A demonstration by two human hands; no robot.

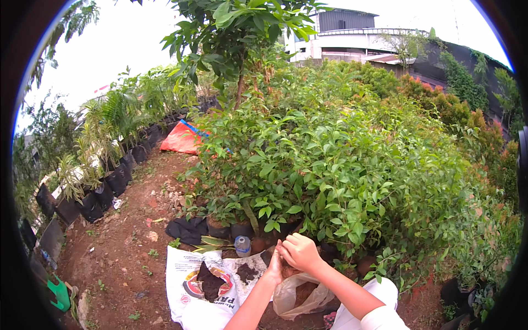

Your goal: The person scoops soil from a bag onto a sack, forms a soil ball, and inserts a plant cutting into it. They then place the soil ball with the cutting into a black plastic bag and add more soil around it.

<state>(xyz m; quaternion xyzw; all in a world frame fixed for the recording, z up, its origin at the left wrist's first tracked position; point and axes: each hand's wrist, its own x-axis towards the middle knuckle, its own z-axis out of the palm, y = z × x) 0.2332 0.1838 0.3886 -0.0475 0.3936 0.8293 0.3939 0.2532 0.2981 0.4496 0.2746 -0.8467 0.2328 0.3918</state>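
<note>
My left hand (275, 264) and my right hand (300, 251) meet in front of me, above the plastic bag. The left is held upright on edge. The right has its fingers curled against the left's fingertips. Whether anything small is pinched between them I cannot tell. Below lies an open translucent plastic bag (315, 301) with brown loose material (305, 292) inside. To the left, a white printed sack (181, 268) has a torn hole showing dark soil (211, 282). Beside it, more dark soil (246, 273) lies on a white sheet (243, 291).
A plastic bottle (242, 246) stands behind the sheet, near cut variegated leaves (212, 243) and black cloth (187, 231). Dense potted shrubs (330, 177) fill the front and right. Black planter bags (115, 181) line the left beyond bare soil (115, 247). An orange tarp (181, 138) lies farther back.
</note>
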